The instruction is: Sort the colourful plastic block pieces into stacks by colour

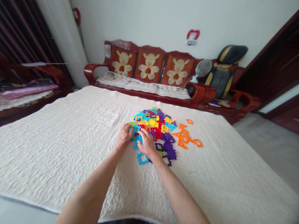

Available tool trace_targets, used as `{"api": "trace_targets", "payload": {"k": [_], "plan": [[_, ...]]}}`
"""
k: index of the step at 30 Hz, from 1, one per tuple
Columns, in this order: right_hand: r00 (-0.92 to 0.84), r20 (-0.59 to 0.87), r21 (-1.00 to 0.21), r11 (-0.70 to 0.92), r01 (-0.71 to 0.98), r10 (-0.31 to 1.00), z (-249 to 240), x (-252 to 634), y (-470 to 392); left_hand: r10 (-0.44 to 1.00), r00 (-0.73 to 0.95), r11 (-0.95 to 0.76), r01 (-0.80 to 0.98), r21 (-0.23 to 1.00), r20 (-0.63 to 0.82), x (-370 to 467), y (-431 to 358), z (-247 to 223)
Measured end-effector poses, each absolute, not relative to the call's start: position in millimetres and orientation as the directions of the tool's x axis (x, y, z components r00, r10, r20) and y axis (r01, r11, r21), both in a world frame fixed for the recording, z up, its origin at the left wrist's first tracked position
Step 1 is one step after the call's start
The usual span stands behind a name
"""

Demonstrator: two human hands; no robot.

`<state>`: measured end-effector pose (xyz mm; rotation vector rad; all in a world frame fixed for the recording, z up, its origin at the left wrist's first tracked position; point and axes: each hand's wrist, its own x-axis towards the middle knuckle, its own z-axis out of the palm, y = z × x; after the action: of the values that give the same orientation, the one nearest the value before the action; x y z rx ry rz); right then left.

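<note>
A heaped pile of interlocking plastic puzzle pieces with toothed edges, in blue, purple, red, yellow and green, lies on a white quilted cover. My left hand (125, 135) rests at the pile's left edge, its fingers loosely bent and touching light blue and green pieces. Over the near left part of the pile, my right hand (147, 144) reaches in with thumb and fingers apart. A light blue piece (136, 129) lies between both hands. Just below my right hand is a square light blue frame piece (142, 158). Neither hand visibly lifts a piece; some pieces under the fingers are hidden.
A separate group of orange pieces (183, 137) lies right of the pile, with a single orange frame (189, 121) beyond it. Past the cover (70, 133) stands a wooden sofa with bear cushions (149, 67). A small fan (203, 67) and a padded seat (219, 81) are at the right.
</note>
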<state>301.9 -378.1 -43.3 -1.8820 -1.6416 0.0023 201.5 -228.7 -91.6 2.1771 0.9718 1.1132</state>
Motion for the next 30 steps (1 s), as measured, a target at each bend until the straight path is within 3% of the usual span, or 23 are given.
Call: {"api": "trace_targets", "payload": {"k": [6, 10, 13, 17, 21, 26, 30], "plan": [[0.476, 0.474, -0.472, -0.243, 0.847, 0.741, -40, 378, -416, 0.757, 0.413, -0.650, 0.389, 0.653, 0.507, 204, -224, -100], [0.624, 0.405, -0.492, -0.417, 0.765, 0.668, -56, 416, -435, 0.746, 0.413, -0.662, 0.387, 0.642, 0.522, 206, -223, -102], [0.612, 0.376, -0.540, -0.372, 0.755, 0.696, -66, 410, -433, 0.750, 0.415, -0.658, 0.392, 0.643, 0.514, 206, -225, -101], [0.484, 0.433, -0.600, -0.157, 0.785, 0.761, -65, 385, -421, 0.746, 0.431, -0.660, 0.374, 0.652, 0.508, 203, -229, -99], [0.392, 0.493, -0.607, -0.016, 0.795, 0.776, -53, 384, -417, 0.803, 0.398, -0.580, 0.352, 0.735, 0.443, 201, -224, -90], [0.394, 0.522, -0.559, -0.045, 0.828, 0.757, -46, 425, -401, 0.920, 0.270, -0.384, 0.483, 0.787, 0.284, 211, -194, -68], [0.391, 0.462, -0.495, -0.134, 0.858, 0.796, -49, 458, -363, 0.910, 0.357, -0.383, 0.527, 0.759, 0.211, 224, -168, -63]]}}
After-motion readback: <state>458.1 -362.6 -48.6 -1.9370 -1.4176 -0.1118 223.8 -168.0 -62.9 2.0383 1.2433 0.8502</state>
